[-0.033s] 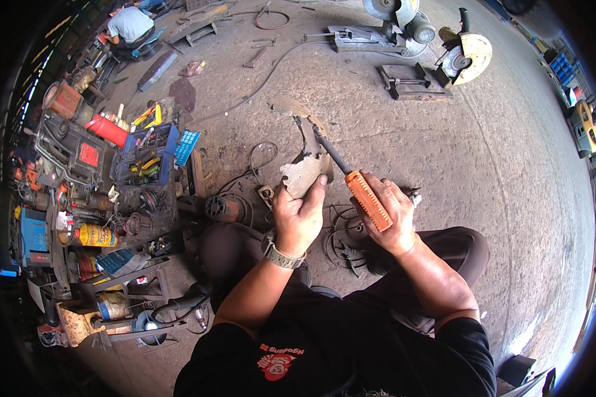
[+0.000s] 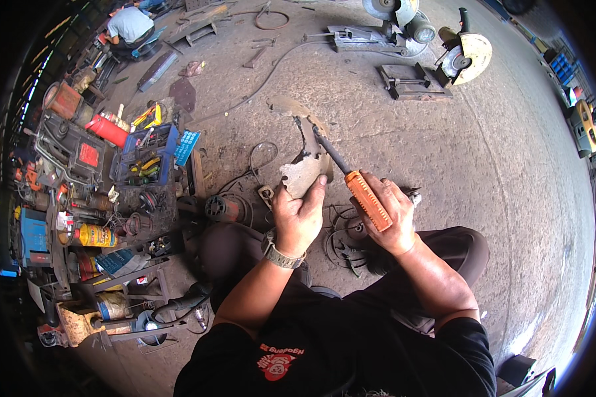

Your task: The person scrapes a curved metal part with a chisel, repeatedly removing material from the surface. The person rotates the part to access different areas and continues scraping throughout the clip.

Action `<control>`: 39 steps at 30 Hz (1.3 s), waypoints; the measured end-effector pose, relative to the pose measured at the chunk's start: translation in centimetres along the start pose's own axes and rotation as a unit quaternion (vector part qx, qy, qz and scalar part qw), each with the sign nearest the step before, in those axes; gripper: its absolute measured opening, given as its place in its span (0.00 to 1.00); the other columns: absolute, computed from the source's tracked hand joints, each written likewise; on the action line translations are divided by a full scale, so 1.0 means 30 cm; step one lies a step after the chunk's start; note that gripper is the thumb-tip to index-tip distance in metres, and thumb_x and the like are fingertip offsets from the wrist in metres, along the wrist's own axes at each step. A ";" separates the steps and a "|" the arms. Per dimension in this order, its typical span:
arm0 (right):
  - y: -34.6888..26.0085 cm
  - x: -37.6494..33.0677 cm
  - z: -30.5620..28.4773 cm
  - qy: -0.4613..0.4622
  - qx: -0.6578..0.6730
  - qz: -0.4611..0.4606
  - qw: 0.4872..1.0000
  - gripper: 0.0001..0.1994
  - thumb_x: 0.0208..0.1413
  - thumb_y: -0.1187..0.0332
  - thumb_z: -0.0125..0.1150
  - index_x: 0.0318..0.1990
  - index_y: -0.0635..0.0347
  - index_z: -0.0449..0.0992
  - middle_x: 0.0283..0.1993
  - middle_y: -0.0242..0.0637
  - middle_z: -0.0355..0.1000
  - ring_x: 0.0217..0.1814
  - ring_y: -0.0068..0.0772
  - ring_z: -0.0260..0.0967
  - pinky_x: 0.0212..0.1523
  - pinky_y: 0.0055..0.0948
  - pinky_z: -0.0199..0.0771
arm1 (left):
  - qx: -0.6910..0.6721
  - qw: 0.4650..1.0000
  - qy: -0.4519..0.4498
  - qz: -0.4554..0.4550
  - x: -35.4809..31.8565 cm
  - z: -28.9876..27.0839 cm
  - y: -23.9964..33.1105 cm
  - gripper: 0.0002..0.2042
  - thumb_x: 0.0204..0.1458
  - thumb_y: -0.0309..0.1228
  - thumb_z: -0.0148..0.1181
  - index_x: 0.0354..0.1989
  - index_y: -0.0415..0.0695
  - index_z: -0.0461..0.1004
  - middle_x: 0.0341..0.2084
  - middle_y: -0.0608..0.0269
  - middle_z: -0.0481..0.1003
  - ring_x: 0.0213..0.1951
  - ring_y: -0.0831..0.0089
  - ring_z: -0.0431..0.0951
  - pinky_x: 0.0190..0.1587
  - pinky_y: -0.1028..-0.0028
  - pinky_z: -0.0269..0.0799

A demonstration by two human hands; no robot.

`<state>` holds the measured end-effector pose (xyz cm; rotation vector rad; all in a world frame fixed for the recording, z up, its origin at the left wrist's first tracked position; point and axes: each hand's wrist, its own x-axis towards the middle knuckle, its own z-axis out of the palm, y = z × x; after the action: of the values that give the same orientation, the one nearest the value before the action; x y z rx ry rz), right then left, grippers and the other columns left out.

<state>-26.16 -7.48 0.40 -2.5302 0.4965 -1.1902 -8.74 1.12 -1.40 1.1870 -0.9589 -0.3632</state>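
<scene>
The left hand [image 2: 298, 218] grips a rusty metal piece [image 2: 304, 169] — the right hand [image 2: 391, 215] is wrapped around an orange-handled screwdriver [image 2: 357, 185], its tip against the piece.

**Workshop floor, daylight, clutter all down one side**

Bare concrete floor [image 2: 444, 172], grey, stained, scuffed, sunlit across most of it. Landmark: blue tool crate [image 2: 146, 159], packed w/ yellow-handled tools. Just left of it, a red cylinder [image 2: 109, 130] lying on its side and a dark machine box w/ red panel [image 2: 79, 155]. Below the crate, a yellow can [image 2: 94, 235], metal stands, tangled scrap. Far right of the crate, across the floor, a cut-off saw w/ pale disc [image 2: 467, 56] and a flat steel frame [image 2: 410, 83] beside it. A black cable [image 2: 265, 76] snakes up-right from crate toward them. Top left, beyond the crate, another person crouching [image 2: 129, 26]. Left edge dark, shaded.
</scene>
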 end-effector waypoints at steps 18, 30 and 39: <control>0.003 -0.003 -0.007 0.015 -0.007 -0.019 1.000 0.28 0.41 0.76 0.72 0.55 0.69 0.74 0.55 0.48 0.77 0.36 0.45 0.76 0.39 0.38 0.78 | 0.029 1.000 0.002 0.012 -0.004 0.000 -0.013 0.08 0.59 0.22 0.63 0.46 0.34 0.78 0.38 0.57 0.83 0.39 0.70 0.82 0.45 0.70 0.76; -0.015 0.011 -0.019 -0.003 0.006 0.011 1.000 0.25 0.47 0.77 0.73 0.55 0.71 0.73 0.52 0.50 0.78 0.39 0.48 0.78 0.40 0.38 0.80 | 0.036 0.999 -0.002 0.009 -0.004 0.004 0.001 0.08 0.60 0.22 0.63 0.46 0.34 0.78 0.39 0.56 0.83 0.40 0.69 0.82 0.45 0.69 0.76; -0.014 0.007 -0.021 -0.002 0.032 0.010 0.999 0.26 0.48 0.77 0.72 0.55 0.72 0.72 0.50 0.53 0.77 0.41 0.50 0.80 0.40 0.38 0.81 | 0.040 0.999 -0.001 0.017 -0.003 0.004 -0.002 0.08 0.59 0.22 0.63 0.45 0.34 0.78 0.39 0.55 0.83 0.39 0.68 0.82 0.44 0.69 0.76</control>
<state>-26.44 -7.27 1.11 -2.4671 0.4738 -1.1750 -8.87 1.08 -1.48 1.2424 -1.0016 -0.3015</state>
